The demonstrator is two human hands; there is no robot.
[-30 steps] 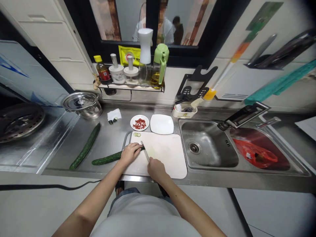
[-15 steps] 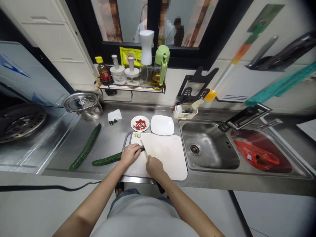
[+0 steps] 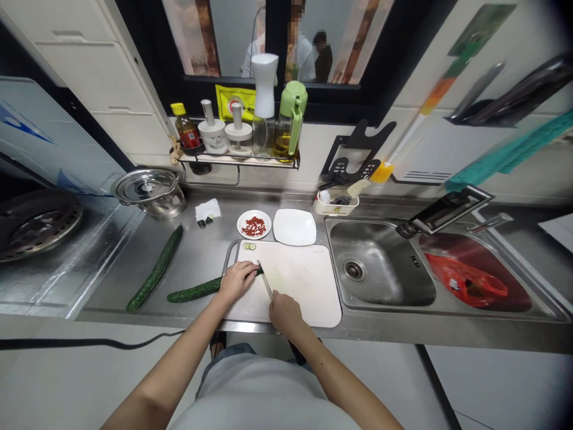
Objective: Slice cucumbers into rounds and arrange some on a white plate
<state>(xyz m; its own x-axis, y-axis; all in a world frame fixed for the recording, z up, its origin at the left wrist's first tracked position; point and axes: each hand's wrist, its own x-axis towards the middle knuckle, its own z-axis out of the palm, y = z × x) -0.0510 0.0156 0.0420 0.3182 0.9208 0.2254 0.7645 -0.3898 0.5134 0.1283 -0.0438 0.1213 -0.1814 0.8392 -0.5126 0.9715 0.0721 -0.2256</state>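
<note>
My left hand (image 3: 237, 280) presses a dark green cucumber (image 3: 194, 291) onto the white cutting board (image 3: 308, 286), fingers closed over it near its right end. The cucumber's left part sticks out past the board over the steel counter. In my right hand (image 3: 285, 312) is a knife (image 3: 265, 280), its blade at the cucumber's cut end, just right of my left fingertips. The knife's handle is hidden in my fist. A few pale cucumber slices (image 3: 249, 246) lie in a row at the board's top left corner.
A second cucumber (image 3: 156, 266) lies on the counter at left. Behind the board stand a plate of chopped red pieces (image 3: 254, 225) and a white plate (image 3: 294, 227). A lidded pot (image 3: 154, 191) is back left. The sink (image 3: 380, 263) and a red bag (image 3: 468, 283) are at right.
My right hand has moved slightly down and to the right with the knife, drawing the blade back along the cucumber's end. My left hand stays almost in place on the cucumber.
</note>
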